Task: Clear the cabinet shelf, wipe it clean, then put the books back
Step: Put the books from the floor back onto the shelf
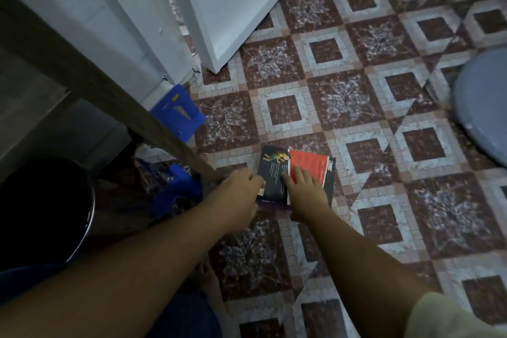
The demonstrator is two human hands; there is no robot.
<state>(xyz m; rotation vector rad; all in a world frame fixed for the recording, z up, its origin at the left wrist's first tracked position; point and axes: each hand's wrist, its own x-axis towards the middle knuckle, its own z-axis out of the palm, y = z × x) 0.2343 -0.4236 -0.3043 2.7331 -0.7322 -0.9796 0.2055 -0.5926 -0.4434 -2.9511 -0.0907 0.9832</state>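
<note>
A small stack of books point(277, 170) lies on the patterned floor in the middle of the head view; the top one has a black cover, and a red cover point(312, 166) lies beside or on it. A purple edge point(271, 204) shows under the stack. My left hand point(241, 186) grips the stack's left edge with curled fingers. My right hand point(304, 189) lies flat on top, fingers spread over the seam between black and red. The cabinet shelf itself is out of sight.
A white door point(233, 8) stands open at the top. A brown table edge point(109, 96) runs diagonally at left, with blue plastic items point(178, 112) beneath and a dark round bin point(46, 214) at lower left. A grey round object point(482, 101) sits at right.
</note>
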